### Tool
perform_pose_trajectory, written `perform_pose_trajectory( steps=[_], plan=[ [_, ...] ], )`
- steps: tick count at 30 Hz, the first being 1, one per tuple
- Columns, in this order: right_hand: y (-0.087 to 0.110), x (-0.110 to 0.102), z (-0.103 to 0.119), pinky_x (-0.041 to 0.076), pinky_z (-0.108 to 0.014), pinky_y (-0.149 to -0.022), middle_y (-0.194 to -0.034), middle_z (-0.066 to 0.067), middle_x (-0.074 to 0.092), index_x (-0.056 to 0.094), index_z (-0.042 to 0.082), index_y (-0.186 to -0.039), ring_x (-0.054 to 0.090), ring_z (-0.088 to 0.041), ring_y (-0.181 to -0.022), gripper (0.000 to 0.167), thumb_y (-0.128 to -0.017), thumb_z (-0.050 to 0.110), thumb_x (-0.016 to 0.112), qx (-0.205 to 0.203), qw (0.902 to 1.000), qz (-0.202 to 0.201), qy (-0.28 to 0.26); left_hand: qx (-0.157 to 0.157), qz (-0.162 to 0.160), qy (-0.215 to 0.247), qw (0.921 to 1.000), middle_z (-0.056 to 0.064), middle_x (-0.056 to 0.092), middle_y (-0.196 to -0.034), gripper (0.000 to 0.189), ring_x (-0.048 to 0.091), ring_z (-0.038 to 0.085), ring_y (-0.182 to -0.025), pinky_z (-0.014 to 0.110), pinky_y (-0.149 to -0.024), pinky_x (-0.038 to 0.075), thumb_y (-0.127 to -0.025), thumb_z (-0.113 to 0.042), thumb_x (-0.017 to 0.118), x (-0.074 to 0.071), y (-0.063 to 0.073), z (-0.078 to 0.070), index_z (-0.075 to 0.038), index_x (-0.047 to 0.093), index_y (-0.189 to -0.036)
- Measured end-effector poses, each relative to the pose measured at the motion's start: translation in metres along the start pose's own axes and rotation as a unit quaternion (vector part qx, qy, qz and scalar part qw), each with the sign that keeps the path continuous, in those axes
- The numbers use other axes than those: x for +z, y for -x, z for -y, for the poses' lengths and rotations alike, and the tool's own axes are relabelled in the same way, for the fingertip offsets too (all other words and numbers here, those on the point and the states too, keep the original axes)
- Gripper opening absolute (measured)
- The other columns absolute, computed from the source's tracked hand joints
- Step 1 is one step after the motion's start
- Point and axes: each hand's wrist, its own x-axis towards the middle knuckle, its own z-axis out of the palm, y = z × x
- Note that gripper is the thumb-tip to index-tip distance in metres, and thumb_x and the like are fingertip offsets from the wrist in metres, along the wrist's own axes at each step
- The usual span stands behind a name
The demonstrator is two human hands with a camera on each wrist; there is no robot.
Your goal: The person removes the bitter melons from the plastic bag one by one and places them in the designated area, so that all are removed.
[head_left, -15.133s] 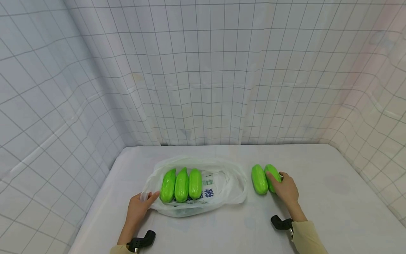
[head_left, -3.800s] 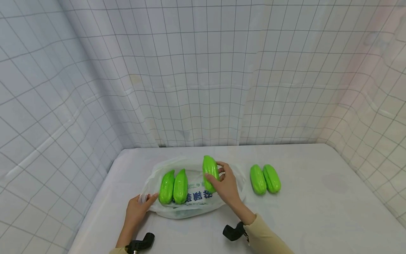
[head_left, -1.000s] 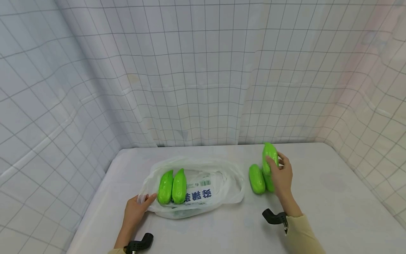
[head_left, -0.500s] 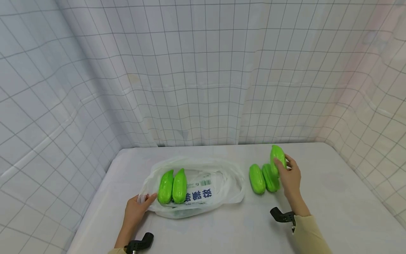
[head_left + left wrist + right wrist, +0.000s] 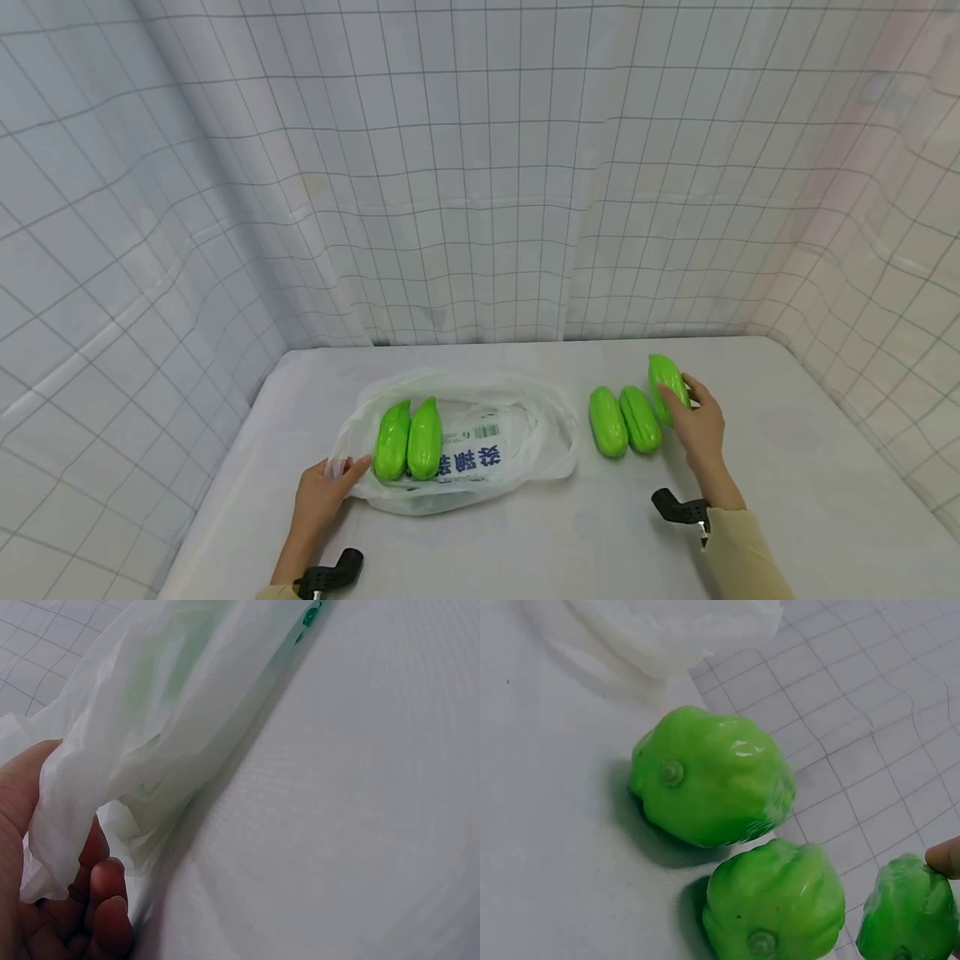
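In the head view my right hand (image 5: 700,423) grips a glossy green gourd-like vegetable (image 5: 667,386), pointed at its far end, just above the table's right half. Two more such vegetables lie side by side to its left, the left one (image 5: 608,422) and the middle one (image 5: 641,419). The right wrist view shows their blunt stem ends, with a fingertip on the held vegetable (image 5: 907,911). My left hand (image 5: 322,496) pinches the near-left rim of a translucent white plastic bag (image 5: 551,467). Inside that bag lie two green vegetables (image 5: 392,442), next to each other.
A printed white packet (image 5: 471,450) with a barcode and blue characters lies inside the bag, right of the vegetables there. The white-covered table (image 5: 480,558) ends at a back edge near gridded curtains (image 5: 480,208), which also hang at both sides.
Earlier, the right hand took a third vegetable out of the bag and carried it right. Over the last second it moved further right and lower, beside the pair. The left hand stayed on the rim.
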Motion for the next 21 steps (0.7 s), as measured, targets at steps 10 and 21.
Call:
perform_pose_trajectory(
  steps=[10, 21],
  plan=[
    [0.001, -0.004, -0.013, 0.038, -0.044, -0.08, -0.132, -0.028, 0.04, 0.037, -0.001, -0.142, 0.042, -0.036, -0.107, 0.068, -0.093, 0.041, 0.058, 0.017, 0.9992, 0.016, 0.034, 0.003, -0.002, 0.001, 1.0, 0.002, 0.052, -0.067, 0.047, 0.045, 0.017, -0.066, 0.028, -0.06, 0.037, -0.081, -0.049, 0.072, 0.001, 0.0, 0.0, -0.003, 0.06, -0.081],
    [0.006, -0.005, -0.019, 0.025, -0.058, -0.097, -0.133, -0.033, 0.036, 0.035, -0.003, -0.142, 0.032, -0.048, -0.124, 0.066, -0.094, 0.036, 0.057, 0.024, 0.9959, 0.046, 0.074, 0.005, -0.001, 0.0, 1.0, 0.002, 0.052, -0.068, 0.048, 0.046, 0.018, -0.067, 0.028, -0.06, 0.037, -0.081, -0.049, 0.072, 0.001, -0.001, 0.002, -0.002, 0.06, -0.081]
  ],
)
